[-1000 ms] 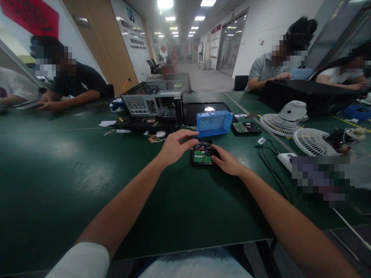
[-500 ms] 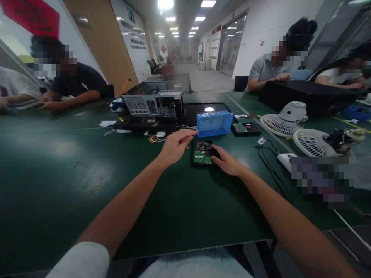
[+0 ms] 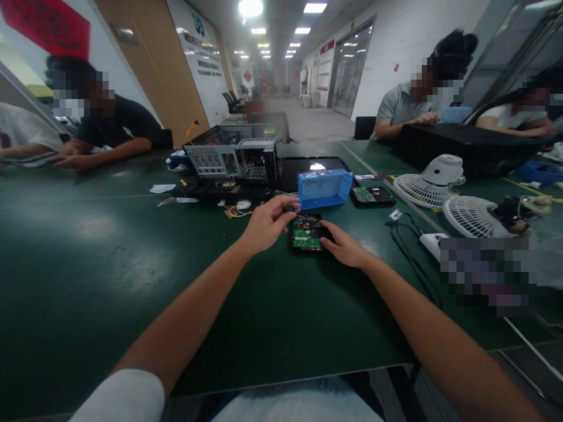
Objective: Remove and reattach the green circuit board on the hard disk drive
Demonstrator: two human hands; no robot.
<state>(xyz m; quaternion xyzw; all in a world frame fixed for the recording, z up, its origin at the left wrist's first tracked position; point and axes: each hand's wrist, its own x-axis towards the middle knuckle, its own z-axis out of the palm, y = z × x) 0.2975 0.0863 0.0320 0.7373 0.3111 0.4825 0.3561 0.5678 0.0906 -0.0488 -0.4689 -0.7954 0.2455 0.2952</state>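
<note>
A hard drive [image 3: 308,235] lies on the green table with its green circuit board facing up. My right hand [image 3: 345,243] grips its right side, thumb and fingers at the edge and over the top. Above the drive's upper left corner, my left hand [image 3: 270,224] has its thumb and fingers curled toward each other. A small dark spot shows between those fingertips, too small to make out. Just behind the drive, a blue plastic bin [image 3: 325,189] is tipped on its side, its opening facing me.
An opened computer case [image 3: 233,155] stands behind my left hand, beside a flat black panel [image 3: 314,167]. Another hard drive [image 3: 373,196] lies right of the bin. White fan parts [image 3: 428,181] and a power strip [image 3: 433,243] are farther right. Several people sit around the table.
My left hand's thumb and fingers have moved from pressed together to slightly parted, with a dark spot between them. My right hand and the hard drive stay in place.
</note>
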